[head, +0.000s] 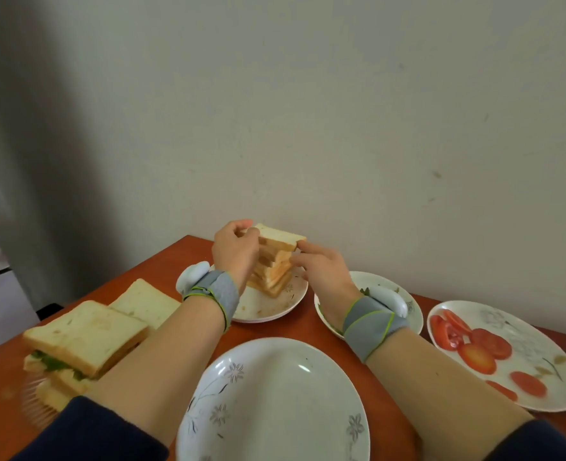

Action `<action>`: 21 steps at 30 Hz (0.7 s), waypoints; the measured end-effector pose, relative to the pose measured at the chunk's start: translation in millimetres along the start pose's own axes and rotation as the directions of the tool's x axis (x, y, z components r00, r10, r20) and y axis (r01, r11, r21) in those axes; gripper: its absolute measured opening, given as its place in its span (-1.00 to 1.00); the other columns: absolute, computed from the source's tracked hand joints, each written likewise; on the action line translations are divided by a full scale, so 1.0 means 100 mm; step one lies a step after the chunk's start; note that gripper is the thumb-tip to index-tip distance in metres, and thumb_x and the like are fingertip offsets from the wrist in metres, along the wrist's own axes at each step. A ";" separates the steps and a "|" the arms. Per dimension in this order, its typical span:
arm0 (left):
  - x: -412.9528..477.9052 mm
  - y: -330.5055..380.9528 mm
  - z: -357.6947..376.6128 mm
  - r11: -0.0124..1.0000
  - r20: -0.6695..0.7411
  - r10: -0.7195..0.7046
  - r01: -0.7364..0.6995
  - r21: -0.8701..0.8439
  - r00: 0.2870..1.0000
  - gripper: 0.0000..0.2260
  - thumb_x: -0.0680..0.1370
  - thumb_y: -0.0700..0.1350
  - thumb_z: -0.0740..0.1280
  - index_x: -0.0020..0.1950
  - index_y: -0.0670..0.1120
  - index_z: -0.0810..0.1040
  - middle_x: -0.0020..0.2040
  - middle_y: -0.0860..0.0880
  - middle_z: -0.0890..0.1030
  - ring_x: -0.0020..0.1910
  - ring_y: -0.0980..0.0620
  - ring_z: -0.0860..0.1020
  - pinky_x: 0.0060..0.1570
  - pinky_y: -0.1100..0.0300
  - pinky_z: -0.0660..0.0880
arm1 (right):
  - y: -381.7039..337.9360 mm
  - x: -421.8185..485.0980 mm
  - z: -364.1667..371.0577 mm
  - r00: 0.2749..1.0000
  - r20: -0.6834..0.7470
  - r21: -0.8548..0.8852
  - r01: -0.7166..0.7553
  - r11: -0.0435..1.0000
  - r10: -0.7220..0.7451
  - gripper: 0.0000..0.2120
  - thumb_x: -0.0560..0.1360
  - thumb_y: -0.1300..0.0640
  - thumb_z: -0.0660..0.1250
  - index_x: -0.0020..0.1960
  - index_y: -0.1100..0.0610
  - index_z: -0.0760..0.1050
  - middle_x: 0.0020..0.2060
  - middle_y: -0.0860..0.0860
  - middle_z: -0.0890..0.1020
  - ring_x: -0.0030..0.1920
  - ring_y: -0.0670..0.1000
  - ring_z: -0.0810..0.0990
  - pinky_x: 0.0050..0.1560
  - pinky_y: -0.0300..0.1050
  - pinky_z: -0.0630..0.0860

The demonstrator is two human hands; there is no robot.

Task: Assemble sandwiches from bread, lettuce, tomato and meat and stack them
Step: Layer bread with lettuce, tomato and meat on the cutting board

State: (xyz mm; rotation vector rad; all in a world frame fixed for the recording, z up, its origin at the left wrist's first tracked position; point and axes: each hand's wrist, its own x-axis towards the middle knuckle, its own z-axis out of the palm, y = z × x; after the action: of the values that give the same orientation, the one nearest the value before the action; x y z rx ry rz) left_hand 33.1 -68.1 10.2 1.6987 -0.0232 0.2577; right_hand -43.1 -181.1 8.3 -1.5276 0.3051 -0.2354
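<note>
On the tabletop (pixel 161 271) a large plate (pixel 275 377) sits nearest the person, finished sandwiches (pixel 81 341) are stacked at the left, tomato (pixel 478 357) lies at the right, and the bread stack (pixel 275 277) stands on the far plate (pixel 265 307), leaning, its slices out of line. Both hands are closed on the top slice (pixel 280 235), held just above that stack: the left hand (pixel 235 251) pinches its left corner, the right hand (pixel 324 271) its right corner. Risk noted: the soft slice may tear or fold at the pinched corners, and a dragging lift could topple the leaning stack.
</note>
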 end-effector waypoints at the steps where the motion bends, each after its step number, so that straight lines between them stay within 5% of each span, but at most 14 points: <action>1: -0.14 0.04 -0.02 0.999 0.011 -0.014 0.014 -0.036 1.000 -0.78 0.53 -0.15 0.27 0.16 -0.05 0.56 0.03 -0.05 0.62 -0.09 -0.02 0.59 -0.03 0.12 0.53 | -0.03 -0.11 -0.06 0.999 -0.051 0.049 0.002 0.999 0.000 -0.54 0.45 0.31 0.34 0.34 0.21 0.46 0.20 0.08 0.57 0.23 0.06 0.53 0.31 -0.08 0.43; 5: -0.68 0.14 0.00 0.996 0.033 -0.010 0.013 -0.087 0.999 -0.79 0.51 -0.19 0.29 0.11 -0.11 0.60 -0.04 -0.02 0.63 -0.16 0.05 0.55 -0.07 0.18 0.47 | -0.08 -0.49 -0.38 0.981 -0.192 0.094 0.055 0.994 -0.036 -0.80 0.44 0.35 0.35 0.04 0.25 0.60 -0.22 0.04 0.62 -0.15 0.00 0.58 0.11 -0.08 0.54; 9: -1.41 0.17 0.00 0.992 0.151 -0.054 0.070 -0.105 0.987 -0.78 0.49 -0.20 0.31 0.11 -0.10 0.61 0.01 0.00 0.63 0.03 0.04 0.57 0.08 0.18 0.49 | 0.03 -0.98 -0.75 0.954 -0.291 -0.012 0.065 0.998 -0.066 -0.92 0.44 0.30 0.37 -0.17 0.15 0.59 -0.34 0.05 0.60 -0.25 0.02 0.56 0.07 0.03 0.56; 14: -2.21 0.14 0.03 0.995 0.312 -0.081 0.095 -0.028 0.946 -0.64 0.46 -0.20 0.34 0.27 -0.10 0.54 0.14 0.02 0.57 0.11 0.08 0.52 0.14 0.23 0.43 | 0.26 -1.60 -1.23 0.939 -0.336 -0.139 0.022 0.990 -0.068 -0.91 0.42 0.26 0.40 -0.07 0.17 0.61 -0.24 0.08 0.61 -0.22 0.02 0.54 -0.13 -0.08 0.50; 21: -3.01 0.10 0.16 0.990 0.476 -0.106 0.048 0.132 0.873 -0.58 0.45 -0.18 0.37 0.32 -0.09 0.51 0.23 0.01 0.56 0.19 0.06 0.52 0.20 0.27 0.40 | 0.56 -2.23 -1.86 0.916 -0.399 -0.163 -0.109 0.981 0.035 -0.91 0.43 0.27 0.42 -0.17 0.10 0.60 -0.11 0.13 0.65 -0.08 0.11 0.61 -0.02 -0.01 0.57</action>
State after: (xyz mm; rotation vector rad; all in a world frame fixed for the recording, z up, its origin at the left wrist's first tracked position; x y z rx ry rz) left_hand -259.1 -125.5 -36.7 1.8388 -0.3163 -0.2367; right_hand -318.5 -279.0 -40.1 -1.6396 0.7203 -0.4705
